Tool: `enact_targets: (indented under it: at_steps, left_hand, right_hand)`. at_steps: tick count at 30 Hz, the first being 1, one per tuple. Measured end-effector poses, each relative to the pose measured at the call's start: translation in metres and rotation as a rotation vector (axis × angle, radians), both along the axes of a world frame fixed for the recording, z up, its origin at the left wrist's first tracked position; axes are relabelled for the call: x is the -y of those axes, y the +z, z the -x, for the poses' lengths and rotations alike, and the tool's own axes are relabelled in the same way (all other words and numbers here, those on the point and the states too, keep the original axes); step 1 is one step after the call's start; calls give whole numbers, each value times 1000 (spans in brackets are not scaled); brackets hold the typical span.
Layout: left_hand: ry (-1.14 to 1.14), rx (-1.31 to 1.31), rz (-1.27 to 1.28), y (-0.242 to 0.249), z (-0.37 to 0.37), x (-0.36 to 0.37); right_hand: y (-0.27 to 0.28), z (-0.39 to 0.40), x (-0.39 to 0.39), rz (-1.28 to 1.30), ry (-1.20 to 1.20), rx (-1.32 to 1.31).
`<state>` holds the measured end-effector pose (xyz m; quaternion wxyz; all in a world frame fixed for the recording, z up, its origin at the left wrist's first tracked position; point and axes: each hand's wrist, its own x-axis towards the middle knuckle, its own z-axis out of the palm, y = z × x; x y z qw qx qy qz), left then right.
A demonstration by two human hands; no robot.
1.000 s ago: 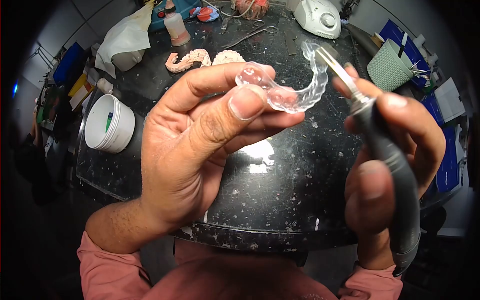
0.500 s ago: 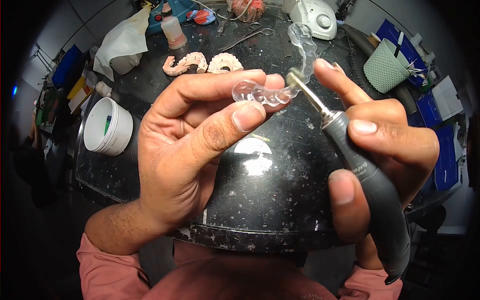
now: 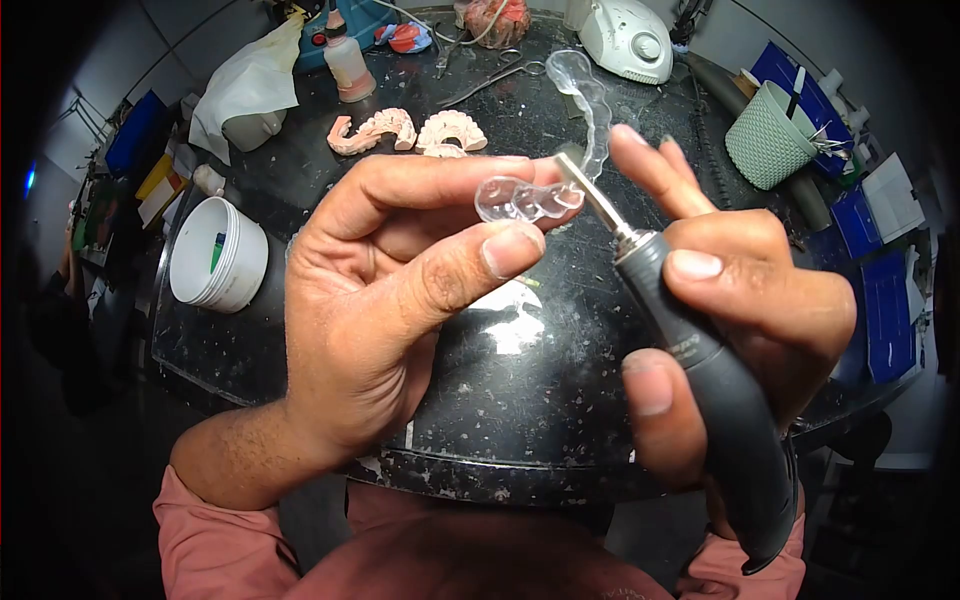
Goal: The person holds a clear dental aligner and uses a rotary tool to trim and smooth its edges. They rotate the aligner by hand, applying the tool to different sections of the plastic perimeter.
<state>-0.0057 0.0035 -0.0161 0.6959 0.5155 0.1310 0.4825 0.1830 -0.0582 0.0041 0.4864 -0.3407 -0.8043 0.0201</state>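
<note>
A clear, arch-shaped plastic dental tray (image 3: pixel 590 110) is pinched between the thumb and fingers of my left hand (image 3: pixel 385 290). Its near arm lies over my fingertips and its far arm curves up and away. My right hand (image 3: pixel 750 290) is wrapped round a black rotary handpiece (image 3: pixel 735 400), with the index and middle fingers on its body and the thumb below. The metal shank points up and left. Its blurred tip is at the inner curve of the tray, beside my left fingertips; whether it touches the plastic is unclear.
Plaster dental models (image 3: pixel 450 132) lie beyond my left hand. A white tub (image 3: pixel 225 255) stands at left, a bottle (image 3: pixel 348 68) and scissors (image 3: pixel 505 68) at the back. A white machine (image 3: pixel 625 40) and a green basket (image 3: pixel 768 145) are at the back right.
The handpiece and my right hand have shifted left and slightly up. The tray has turned, its far arm moving left, and my left hand has moved slightly right.
</note>
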Motion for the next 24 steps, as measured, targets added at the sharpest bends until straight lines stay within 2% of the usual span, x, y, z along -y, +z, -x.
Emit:
enact_targets:
  at_steps: [3,7,14,17,19,24]
  left_hand:
    - [-9,-4,-51,-3,0,-2]
    - [6,12,-63,-3,-1,-1]
    - [5,29,-99,-4,-2,-2]
    - [6,4,-115,-5,-2,-2]
    - [3,44,-86,-7,-3,-2]
    - [22,28,-105,-5,-5,-1]
  right_hand:
    - [0,4,3,39,-20,26]
    - [-3,3,1,-42,-19,-4]
    - [-4,11,5,39,21,-29]
    - [-7,12,2,-48,-49,-83]
    - [-7,12,5,34,44,-86]
    - [-8,12,4,17,-40,-59]
